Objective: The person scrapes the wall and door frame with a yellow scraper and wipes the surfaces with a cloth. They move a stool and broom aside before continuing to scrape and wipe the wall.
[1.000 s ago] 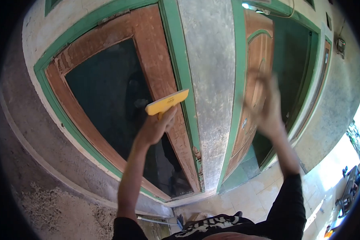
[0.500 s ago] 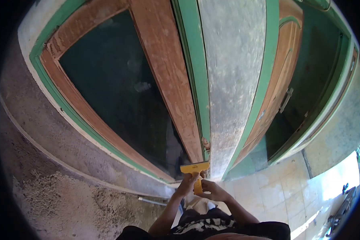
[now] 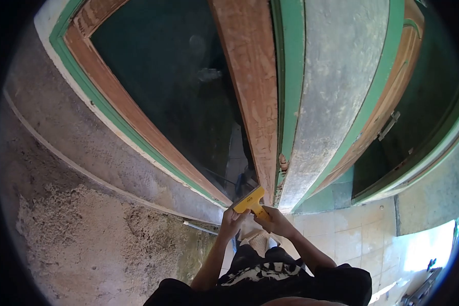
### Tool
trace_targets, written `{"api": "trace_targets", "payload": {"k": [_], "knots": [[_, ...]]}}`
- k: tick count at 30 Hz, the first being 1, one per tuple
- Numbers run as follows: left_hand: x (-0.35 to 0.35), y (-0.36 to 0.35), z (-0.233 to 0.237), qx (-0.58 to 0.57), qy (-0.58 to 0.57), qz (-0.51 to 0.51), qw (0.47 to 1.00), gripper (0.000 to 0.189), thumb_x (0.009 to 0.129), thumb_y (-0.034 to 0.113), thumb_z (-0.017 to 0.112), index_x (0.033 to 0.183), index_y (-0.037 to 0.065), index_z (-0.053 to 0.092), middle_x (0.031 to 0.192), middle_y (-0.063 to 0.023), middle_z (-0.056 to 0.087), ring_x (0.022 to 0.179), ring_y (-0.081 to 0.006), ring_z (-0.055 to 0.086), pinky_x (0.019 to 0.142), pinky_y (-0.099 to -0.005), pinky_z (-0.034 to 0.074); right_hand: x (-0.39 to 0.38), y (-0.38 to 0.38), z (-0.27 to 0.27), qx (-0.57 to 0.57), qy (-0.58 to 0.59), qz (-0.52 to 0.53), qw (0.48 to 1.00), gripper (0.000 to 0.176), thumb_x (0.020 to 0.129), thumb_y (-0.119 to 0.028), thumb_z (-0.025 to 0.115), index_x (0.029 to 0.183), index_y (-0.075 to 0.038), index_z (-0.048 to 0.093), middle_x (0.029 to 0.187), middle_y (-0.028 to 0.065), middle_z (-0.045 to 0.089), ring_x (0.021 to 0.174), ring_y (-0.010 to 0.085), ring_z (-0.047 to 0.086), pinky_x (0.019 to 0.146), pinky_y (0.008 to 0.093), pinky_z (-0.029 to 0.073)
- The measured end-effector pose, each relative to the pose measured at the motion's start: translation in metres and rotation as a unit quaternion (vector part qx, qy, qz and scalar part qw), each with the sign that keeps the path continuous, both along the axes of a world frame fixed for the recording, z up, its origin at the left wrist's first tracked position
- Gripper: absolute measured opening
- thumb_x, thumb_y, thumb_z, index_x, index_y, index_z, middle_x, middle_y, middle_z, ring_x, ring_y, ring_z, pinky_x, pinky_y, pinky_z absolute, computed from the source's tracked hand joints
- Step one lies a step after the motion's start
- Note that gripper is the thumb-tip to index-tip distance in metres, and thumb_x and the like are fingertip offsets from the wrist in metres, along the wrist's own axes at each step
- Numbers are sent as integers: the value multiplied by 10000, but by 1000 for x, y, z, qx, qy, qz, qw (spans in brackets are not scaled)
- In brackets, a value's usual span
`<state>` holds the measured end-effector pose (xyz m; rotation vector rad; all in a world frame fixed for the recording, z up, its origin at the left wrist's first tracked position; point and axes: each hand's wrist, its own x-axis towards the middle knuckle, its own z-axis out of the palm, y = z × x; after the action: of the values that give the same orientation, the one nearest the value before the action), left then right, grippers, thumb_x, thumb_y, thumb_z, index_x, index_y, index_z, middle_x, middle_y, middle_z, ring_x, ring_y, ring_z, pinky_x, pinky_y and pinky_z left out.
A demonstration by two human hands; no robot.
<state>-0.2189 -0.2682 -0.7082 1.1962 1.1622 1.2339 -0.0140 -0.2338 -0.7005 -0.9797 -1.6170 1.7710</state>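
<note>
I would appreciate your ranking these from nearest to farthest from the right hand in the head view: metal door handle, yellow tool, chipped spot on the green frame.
From the right hand:
1. Yellow tool: in both hands.
2. Chipped spot: just ahead, low on the green frame.
3. Metal door handle: well off to the right.

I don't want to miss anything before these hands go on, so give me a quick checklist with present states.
1. Right hand on the yellow tool: ok, around its handle.
2. Left hand on the tool: ok, at its wide head.
3. Blade edge undamaged: cannot tell, too small.
4. Head apart from the glass: cannot tell from this view.
5. Green frame intact: not ok, broken near the bottom.
</note>
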Motion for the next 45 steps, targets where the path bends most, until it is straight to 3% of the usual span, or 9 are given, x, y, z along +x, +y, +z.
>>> {"api": "trace_targets", "payload": {"k": [7,12,18,20,23,28,36,40,45], "knots": [[-25,-20,2,93,0,60,994,436,988,59,668,1380,-74,529,1236,-134,664,1078,-201,673,943,-336,533,-26,2,3,82,-8,26,996,284,973,-217,707,1116,17,637,782,16,592,645,91,553,573,270,456],[-42,-25,18,-13,58,118,991,281,998,116,651,1199,-73,704,919,-100,746,886,-134,678,835,-281,519,-38,-5,3,109,-38,12,993,302,950,-204,734,1101,40,638,823,50,594,753,129,547,665,314,462],[-60,5,43,-5,51,156,986,286,964,193,717,1047,-77,762,918,-95,757,847,-106,652,794,-281,523,-50,-7,30,171,12,-59,983,260,1010,-192,664,1115,39,606,749,13,572,637,78,526,571,263,439],[-61,17,70,-1,74,154,985,297,944,195,741,1052,-80,760,920,-100,758,841,-104,652,788,-281,524,-49,-3,56,25,38,-18,999,295,1029,-263,645,1115,16,601,748,32,610,624,103,562,564,285,454],[-64,31,98,46,80,154,984,265,943,161,736,1055,-79,762,936,-124,770,870,-132,685,819,-289,539,-50,2,81,71,43,-36,996,238,1064,-247,579,1075,-9,562,717,-4,555,556,64,531,499,242,433],[-68,39,144,100,27,134,985,211,942,113,725,1066,-53,767,980,-175,777,951,-214,746,879,-325,581,-45,1,109,88,66,-46,993,224,1083,-227,537,1089,-4,517,712,-4,517,526,66,515,468,229,430],[-76,53,131,143,45,33,988,296,1010,199,650,1120,-57,747,1034,-185,765,940,-229,745,886,-368,586,-46,-9,118,108,68,-94,987,243,1085,-242,542,1110,-1,526,708,-13,498,515,57,480,461,213,398],[-78,56,113,67,-48,-20,996,355,1026,177,614,1248,-94,669,1114,-218,733,967,-261,740,905,-386,587,-49,-6,114,67,95,-123,986,261,1085,-262,543,1108,-2,526,716,-15,489,506,51,451,451,210,376],[-67,60,98,183,10,-72,980,533,972,28,668,1459,-81,481,1141,-196,726,1009,-233,733,947,-360,567,-68,-5,93,5,167,-184,969,287,1094,-283,517,1138,0,522,733,-17,458,502,46,413,442,207,355]]}}
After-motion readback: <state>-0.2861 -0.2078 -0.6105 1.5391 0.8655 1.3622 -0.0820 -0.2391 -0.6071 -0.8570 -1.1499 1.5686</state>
